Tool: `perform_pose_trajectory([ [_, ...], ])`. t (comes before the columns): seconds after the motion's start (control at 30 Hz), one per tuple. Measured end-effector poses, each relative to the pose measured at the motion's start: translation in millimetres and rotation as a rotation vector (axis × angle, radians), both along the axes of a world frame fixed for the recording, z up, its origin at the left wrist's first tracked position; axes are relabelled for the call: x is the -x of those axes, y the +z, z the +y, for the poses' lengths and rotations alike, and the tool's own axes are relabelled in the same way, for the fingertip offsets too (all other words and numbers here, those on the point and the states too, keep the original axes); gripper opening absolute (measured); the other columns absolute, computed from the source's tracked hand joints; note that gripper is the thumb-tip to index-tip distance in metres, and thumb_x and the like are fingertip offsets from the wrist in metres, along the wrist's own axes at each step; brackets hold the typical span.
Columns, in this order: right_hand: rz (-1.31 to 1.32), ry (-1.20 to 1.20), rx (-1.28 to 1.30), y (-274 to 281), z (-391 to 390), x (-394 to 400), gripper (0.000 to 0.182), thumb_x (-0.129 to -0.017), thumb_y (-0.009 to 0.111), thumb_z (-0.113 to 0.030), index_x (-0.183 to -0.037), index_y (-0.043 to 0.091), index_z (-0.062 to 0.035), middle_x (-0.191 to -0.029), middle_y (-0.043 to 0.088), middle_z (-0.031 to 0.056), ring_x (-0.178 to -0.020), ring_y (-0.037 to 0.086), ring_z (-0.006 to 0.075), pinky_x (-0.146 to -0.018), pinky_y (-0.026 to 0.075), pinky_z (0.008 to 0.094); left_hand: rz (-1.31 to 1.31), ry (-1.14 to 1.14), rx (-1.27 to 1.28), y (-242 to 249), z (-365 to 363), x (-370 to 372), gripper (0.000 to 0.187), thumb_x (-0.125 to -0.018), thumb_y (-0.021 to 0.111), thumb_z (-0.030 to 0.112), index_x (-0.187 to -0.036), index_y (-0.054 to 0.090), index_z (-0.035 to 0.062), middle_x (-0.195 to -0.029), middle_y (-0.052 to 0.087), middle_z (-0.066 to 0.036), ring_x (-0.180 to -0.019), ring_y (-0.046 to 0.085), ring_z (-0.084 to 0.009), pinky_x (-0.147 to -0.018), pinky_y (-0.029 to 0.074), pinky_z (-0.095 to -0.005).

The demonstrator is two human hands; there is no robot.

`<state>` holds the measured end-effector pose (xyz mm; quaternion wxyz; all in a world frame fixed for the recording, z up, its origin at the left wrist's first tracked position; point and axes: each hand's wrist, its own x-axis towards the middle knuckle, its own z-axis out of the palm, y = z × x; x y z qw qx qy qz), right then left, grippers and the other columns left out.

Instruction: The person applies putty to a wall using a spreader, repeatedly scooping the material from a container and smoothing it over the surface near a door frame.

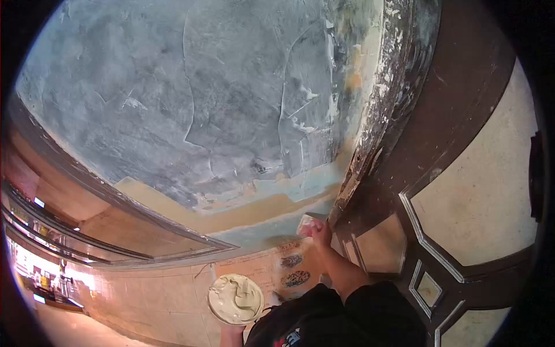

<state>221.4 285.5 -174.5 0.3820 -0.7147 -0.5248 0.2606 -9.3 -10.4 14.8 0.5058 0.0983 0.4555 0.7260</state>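
Note:
My right hand (321, 233) is closed around a small flat spreader (307, 225), whitish with pink on it. The spreader's far edge is close to the low part of the wall, beside the dark door frame; whether it touches cannot be made out. From below, my left hand (232, 334) supports a round tub of cream-coloured putty (236, 299), its surface thick and swirled. Most of the left fingers are hidden under the tub. In front of me stands a wall (231, 87) with blue-grey plaster, trowel ridges and rough white smears.
A worn wooden frame (370, 136) with flaking paint borders the wall on the right. Beyond it is a dark door with pale panels (480, 191). A printed poster (254, 266) lies low behind the tub. At far left, a glass-fronted ledge (87, 243) and bottles stand near a bright opening.

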Motion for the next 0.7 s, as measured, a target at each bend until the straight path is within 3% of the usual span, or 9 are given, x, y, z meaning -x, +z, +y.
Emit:
perform_pose_trajectory([
  [0.13,0.179,0.217,-0.042,32,3,34,0.035,-0.080,0.069,-0.029,-0.095,0.057,0.0004,-0.086,0.064,0.0192,-0.079,0.063,0.0358,-0.071,0.050,0.0389,-0.308,-0.080,-0.105,37,25,-9,0.064,-0.093,0.030,0.058,-0.138,0.040,0.0131,-0.138,0.047,-0.009,-0.125,0.046,-0.0304,-0.105,0.036,-0.0490],
  [0.17,0.156,0.205,-0.057,46,8,40,0.032,-0.081,0.069,-0.025,-0.097,0.055,-0.0013,-0.088,0.063,0.0197,-0.082,0.062,0.0371,-0.073,0.049,0.0415,-0.384,-0.099,-0.132,40,27,-11,0.065,-0.093,0.030,0.058,-0.138,0.040,0.0131,-0.138,0.047,-0.009,-0.125,0.046,-0.0303,-0.105,0.036,-0.0489],
  [0.23,0.131,0.192,-0.071,56,25,33,0.030,-0.081,0.069,-0.022,-0.098,0.053,-0.0030,-0.090,0.062,0.0203,-0.086,0.062,0.0384,-0.074,0.048,0.0441,-0.188,-0.133,-0.156,36,30,-15,0.064,-0.094,0.028,0.058,-0.137,0.041,0.0132,-0.137,0.047,-0.009,-0.125,0.045,-0.0303,-0.106,0.036,-0.0483],
  [0.33,0.390,-0.071,-0.183,57,34,-1,0.028,-0.083,0.067,-0.020,-0.099,0.053,-0.0021,-0.092,0.061,0.0213,-0.088,0.062,0.0355,-0.074,0.048,0.0423,-0.402,-0.065,-0.089,38,36,-14,0.067,-0.093,0.026,0.060,-0.138,0.041,0.0130,-0.138,0.047,-0.009,-0.125,0.045,-0.0319,-0.106,0.035,-0.0487],
  [0.43,0.345,-0.242,-0.213,48,8,-20,0.029,-0.084,0.066,-0.023,-0.097,0.054,-0.0004,-0.077,0.060,0.0181,-0.079,0.065,0.0323,-0.072,0.050,0.0409,-0.408,-0.054,-0.079,20,30,-9,0.068,-0.092,0.027,0.061,-0.138,0.041,0.0127,-0.138,0.047,-0.010,-0.125,0.045,-0.0316,-0.106,0.035,-0.0486],
  [0.5,0.014,-0.191,0.021,22,-4,-15,0.027,-0.090,0.060,-0.020,-0.105,0.049,-0.0008,-0.092,0.063,0.0133,-0.080,0.064,0.0223,-0.069,0.051,0.0335,-0.414,-0.055,-0.078,34,30,-18,0.069,-0.092,0.028,0.062,-0.138,0.041,0.0125,-0.138,0.047,-0.010,-0.125,0.045,-0.0318,-0.106,0.035,-0.0487],
  [0.53,0.015,-0.187,0.023,26,-6,-11,0.027,-0.090,0.060,-0.020,-0.105,0.049,-0.0008,-0.092,0.063,0.0133,-0.080,0.064,0.0223,-0.069,0.051,0.0335,-0.418,-0.067,-0.083,30,25,-18,0.069,-0.091,0.029,0.062,-0.137,0.041,0.0124,-0.138,0.047,-0.010,-0.125,0.045,-0.0319,-0.106,0.035,-0.0488],
  [0.6,0.811,-0.080,0.132,39,-10,7,0.030,-0.093,0.057,-0.026,-0.109,0.047,-0.0027,-0.093,0.060,0.0094,-0.072,0.063,0.0167,-0.060,0.051,0.0300,-0.413,-0.079,-0.086,22,20,-15,0.070,-0.091,0.029,0.063,-0.137,0.041,0.0123,-0.138,0.047,-0.010,-0.125,0.045,-0.0321,-0.105,0.035,-0.0490],
  [0.7,0.980,0.002,-0.009,57,15,28,0.027,-0.093,0.056,-0.028,-0.109,0.043,-0.0097,-0.092,0.054,0.0070,-0.059,0.060,0.0163,-0.045,0.050,0.0278,-0.386,-0.068,-0.066,24,21,-16,0.070,-0.091,0.029,0.063,-0.137,0.041,0.0122,-0.138,0.046,-0.010,-0.125,0.045,-0.0323,-0.105,0.035,-0.0492],
])
